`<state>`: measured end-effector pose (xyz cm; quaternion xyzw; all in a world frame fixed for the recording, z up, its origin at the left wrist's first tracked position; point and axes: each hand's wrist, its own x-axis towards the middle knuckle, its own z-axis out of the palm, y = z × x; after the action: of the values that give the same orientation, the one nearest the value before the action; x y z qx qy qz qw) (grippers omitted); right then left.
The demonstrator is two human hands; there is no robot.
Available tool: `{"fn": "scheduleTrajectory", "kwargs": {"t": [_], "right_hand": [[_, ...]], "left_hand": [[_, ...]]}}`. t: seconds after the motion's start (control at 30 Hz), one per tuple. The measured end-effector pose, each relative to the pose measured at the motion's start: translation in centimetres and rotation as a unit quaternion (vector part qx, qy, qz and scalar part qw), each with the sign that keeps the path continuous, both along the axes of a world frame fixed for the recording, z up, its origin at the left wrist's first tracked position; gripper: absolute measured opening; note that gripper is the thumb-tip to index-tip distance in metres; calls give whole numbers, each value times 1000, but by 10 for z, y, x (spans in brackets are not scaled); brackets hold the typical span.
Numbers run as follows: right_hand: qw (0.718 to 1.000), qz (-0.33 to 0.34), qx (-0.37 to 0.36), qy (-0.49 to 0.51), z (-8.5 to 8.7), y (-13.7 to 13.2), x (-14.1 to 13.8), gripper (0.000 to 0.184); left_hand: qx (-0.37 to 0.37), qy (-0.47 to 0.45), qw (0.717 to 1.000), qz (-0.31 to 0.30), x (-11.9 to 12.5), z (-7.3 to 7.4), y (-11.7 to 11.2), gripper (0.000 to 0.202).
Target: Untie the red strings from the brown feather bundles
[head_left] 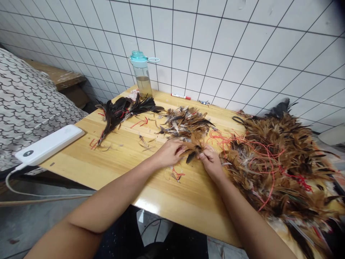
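Note:
A small bunch of brown feathers (195, 144), with a dark one hanging below, is held between my two hands over the wooden table. My left hand (169, 153) pinches its left side with the fingers pressed together. On the right, the thumb and fingers of my right hand (211, 160) close on the bunch's base. Just behind the hands lies a loose heap of brown and grey feathers (185, 120). Close to my right forearm spreads a large pile of brown feathers (285, 144), with red string (272, 172) tangled over it. Red string scraps (178, 175) lie below my hands.
Black feathers (118, 111) lie at the table's left. A water bottle (142, 75) stands at the back, near a red-capped marker (181, 96) by the tiled wall. A white power strip-like device (51, 144) with a cable sits on the left edge. Scissor handles (237, 119) show beside the large pile.

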<state>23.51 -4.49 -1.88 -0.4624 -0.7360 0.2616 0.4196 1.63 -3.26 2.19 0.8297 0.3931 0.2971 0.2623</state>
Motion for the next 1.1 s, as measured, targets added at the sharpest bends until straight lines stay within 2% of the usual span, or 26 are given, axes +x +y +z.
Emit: {"fn": "scheduleTrajectory", "kwargs": {"t": [0.1,0.17,0.3,0.43,0.67,0.77,0.9,0.97,1.1], "right_hand": [[1000,16,-16,-17,-3,0,-2,34],[999,15,-34,-5,-4,0,-3,32],[994,-36,-73,74,-4,-1,-1,30],[988,-99,-48,107,-3,-1,2,31],[999,-31,-1,33,2,-3,0,36],[999,-13,32,-2,-1,-3,-2,39],[996,10,72,-58,-4,-5,-7,35],[994,14,64,-86,-4,-7,-10,30],[994,9,17,-110,1,-12,-13,25]], "left_hand": [[12,22,998,-54,0,2,1,17],[17,32,998,-58,0,1,1,16],[18,58,998,11,1,-3,-1,16],[-7,63,996,59,2,-4,-3,17],[6,79,994,69,2,-3,-3,18],[32,57,997,32,3,-2,-4,18],[40,-4,995,-88,2,-3,-3,21],[40,-35,990,-129,2,-6,-2,22],[50,-56,986,-147,2,-10,-1,25]]}}
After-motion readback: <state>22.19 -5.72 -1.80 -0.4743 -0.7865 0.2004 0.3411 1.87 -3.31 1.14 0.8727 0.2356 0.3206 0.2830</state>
